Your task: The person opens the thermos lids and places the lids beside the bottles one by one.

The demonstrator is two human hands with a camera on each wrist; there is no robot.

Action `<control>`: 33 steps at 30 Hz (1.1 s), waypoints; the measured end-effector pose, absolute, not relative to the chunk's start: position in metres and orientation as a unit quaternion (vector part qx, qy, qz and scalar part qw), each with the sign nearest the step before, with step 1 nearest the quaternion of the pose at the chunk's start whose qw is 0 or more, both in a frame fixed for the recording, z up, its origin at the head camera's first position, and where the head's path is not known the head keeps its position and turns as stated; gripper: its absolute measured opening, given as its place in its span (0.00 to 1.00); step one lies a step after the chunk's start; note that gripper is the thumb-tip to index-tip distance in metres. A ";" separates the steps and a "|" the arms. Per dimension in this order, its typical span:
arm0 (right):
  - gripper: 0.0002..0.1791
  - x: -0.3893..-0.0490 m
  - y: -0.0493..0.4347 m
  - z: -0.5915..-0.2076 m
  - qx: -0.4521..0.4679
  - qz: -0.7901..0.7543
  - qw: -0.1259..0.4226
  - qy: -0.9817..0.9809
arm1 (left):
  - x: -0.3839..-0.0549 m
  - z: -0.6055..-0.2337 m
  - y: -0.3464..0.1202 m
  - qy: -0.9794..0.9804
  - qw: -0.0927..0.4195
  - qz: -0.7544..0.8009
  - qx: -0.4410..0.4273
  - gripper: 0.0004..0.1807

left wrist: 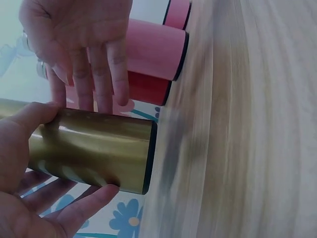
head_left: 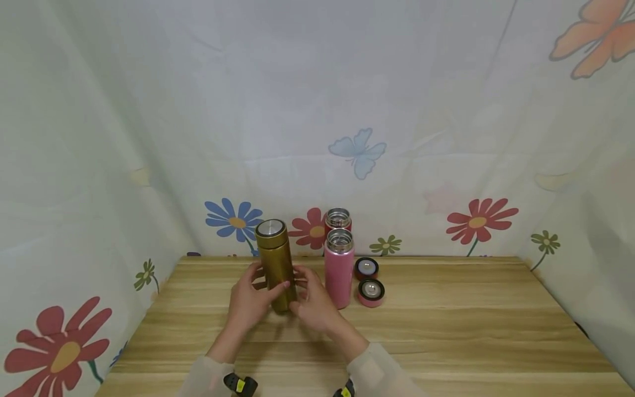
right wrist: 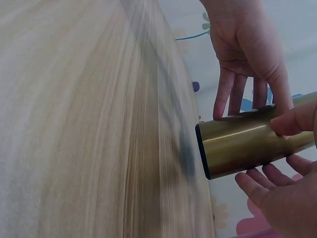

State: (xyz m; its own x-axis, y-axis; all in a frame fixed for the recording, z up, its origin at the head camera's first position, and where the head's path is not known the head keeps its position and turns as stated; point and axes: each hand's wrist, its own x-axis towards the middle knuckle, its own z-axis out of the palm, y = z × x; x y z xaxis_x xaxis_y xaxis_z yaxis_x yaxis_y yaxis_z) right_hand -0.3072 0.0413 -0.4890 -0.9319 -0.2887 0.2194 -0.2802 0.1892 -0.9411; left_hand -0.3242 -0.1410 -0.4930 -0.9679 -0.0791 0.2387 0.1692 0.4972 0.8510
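A gold thermos bottle (head_left: 276, 264) with its lid on stands slightly tilted between both hands. My left hand (head_left: 247, 300) holds it from the left, thumb across the front and fingers behind. In the left wrist view its dark base seems a little above the tabletop. My right hand (head_left: 315, 303) is at the bottle's right side, fingers fairly straight and loosely around it; the little finger (left wrist: 119, 82) stops short of the bottle. Right of it stands a lidless pink thermos bottle (head_left: 339, 275), with a lidless red thermos bottle (head_left: 338, 218) behind, mostly hidden in the head view.
Two lids lie upside down right of the pink bottle: a pink-rimmed lid (head_left: 371, 293) in front and a dark red lid (head_left: 367, 268) behind. The wooden table (head_left: 461, 325) meets a white flowered curtain (head_left: 278, 138) at the back and sides.
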 end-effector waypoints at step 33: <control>0.33 -0.276 0.069 -0.482 -0.204 -0.565 -0.043 0.798 | -0.275 -0.474 -0.118 -0.847 0.113 -0.516 -0.059 0.42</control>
State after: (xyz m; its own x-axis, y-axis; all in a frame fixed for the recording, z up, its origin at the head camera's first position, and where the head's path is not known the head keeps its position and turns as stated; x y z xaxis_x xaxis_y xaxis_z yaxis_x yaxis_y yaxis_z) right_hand -0.2761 0.0693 -0.4825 -0.9133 -0.2770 0.2986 -0.3737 0.2786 -0.8847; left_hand -0.2752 -0.1179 -0.4739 -0.9677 -0.0169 0.2515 0.2156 0.4616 0.8605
